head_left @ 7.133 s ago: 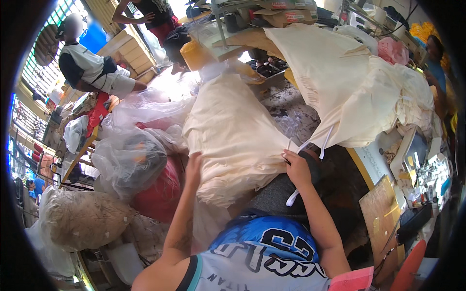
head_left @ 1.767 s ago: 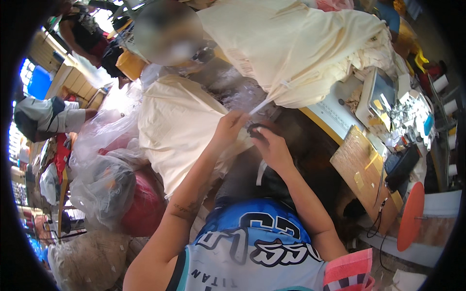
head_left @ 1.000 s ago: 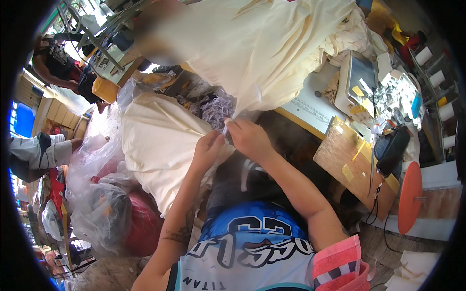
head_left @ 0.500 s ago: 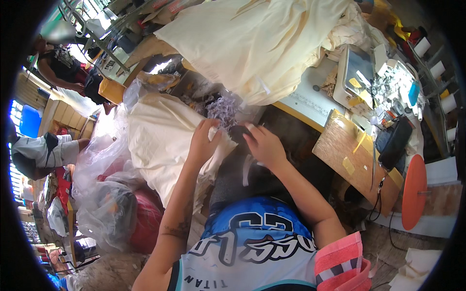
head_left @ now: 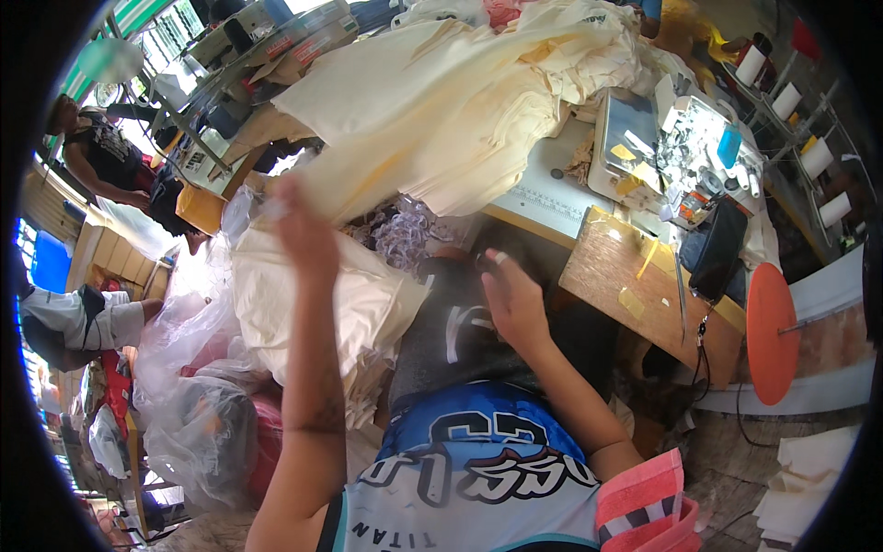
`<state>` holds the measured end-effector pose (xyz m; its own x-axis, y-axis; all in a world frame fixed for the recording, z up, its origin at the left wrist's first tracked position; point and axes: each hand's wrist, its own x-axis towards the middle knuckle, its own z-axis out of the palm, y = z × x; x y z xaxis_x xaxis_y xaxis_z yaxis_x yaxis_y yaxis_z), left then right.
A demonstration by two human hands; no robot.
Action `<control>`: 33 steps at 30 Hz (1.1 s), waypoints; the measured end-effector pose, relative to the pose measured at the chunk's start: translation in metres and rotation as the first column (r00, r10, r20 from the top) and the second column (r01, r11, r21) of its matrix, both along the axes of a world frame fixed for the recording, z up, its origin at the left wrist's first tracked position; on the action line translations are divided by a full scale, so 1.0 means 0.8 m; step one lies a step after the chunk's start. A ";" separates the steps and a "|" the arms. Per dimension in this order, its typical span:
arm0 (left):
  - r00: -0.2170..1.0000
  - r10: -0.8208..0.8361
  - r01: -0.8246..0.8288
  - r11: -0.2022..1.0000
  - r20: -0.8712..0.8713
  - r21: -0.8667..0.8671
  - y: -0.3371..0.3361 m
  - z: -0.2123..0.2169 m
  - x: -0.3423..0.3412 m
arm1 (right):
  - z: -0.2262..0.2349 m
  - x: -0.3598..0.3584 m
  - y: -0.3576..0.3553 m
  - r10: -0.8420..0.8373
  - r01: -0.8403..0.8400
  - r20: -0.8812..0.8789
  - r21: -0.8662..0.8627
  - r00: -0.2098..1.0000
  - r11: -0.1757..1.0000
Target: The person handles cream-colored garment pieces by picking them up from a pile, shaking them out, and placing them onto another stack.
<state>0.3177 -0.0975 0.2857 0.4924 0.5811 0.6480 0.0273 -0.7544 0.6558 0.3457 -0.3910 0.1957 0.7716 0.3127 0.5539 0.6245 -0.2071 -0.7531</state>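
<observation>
My left hand (head_left: 302, 230) is raised and blurred, its fingers at the hanging lower edge of a big heap of cream cloth (head_left: 441, 110) that covers the sewing table. Whether it grips the cloth cannot be made out. My right hand (head_left: 511, 299) hovers palm down over my dark shorts (head_left: 451, 336), fingers slightly apart, with a small pale speck at one fingertip. A second bundle of cream cloth (head_left: 313, 304) lies to my left, under my left forearm. Between the two heaps sits a tangle of pale thread scraps (head_left: 405, 235).
A white sewing machine (head_left: 681, 138) stands on the table at the right, with a wooden side board (head_left: 635, 285) and an orange disc (head_left: 771, 331) nearer me. White thread cones (head_left: 800, 101) stand far right. Clear plastic bags (head_left: 193, 414) pile up on my left. Another person (head_left: 101, 156) is far left.
My left hand has swung up and to the left, from the bundle's corner to the edge of the big heap. My right hand has dropped back toward my lap. The view tilted slightly.
</observation>
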 end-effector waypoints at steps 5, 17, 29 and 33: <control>0.955 0.059 -0.095 0.989 0.292 0.112 0.078 0.013 -0.241 | 0.095 0.009 0.024 -0.026 0.027 -0.202 0.003 0.979 1.000; 0.670 0.603 -0.741 0.521 0.432 0.423 0.043 0.132 -0.485 | 0.235 0.088 0.115 0.316 -0.292 0.320 -0.120 0.893 0.949; 0.934 0.141 0.087 0.803 0.330 -0.590 0.163 0.159 -0.466 | 0.283 0.060 0.138 0.862 -0.917 -0.343 0.005 0.374 0.400; 0.898 0.041 0.278 0.720 0.439 -0.636 0.310 0.129 -0.453 | 0.229 0.097 0.284 0.673 -0.673 -0.064 0.022 0.737 0.739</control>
<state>-0.0451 0.1505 0.3892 0.3819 0.8876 0.2574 -0.4092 -0.0873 0.9082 0.4235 -0.1635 0.3787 0.3928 0.7654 0.5099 0.5528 0.2466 -0.7960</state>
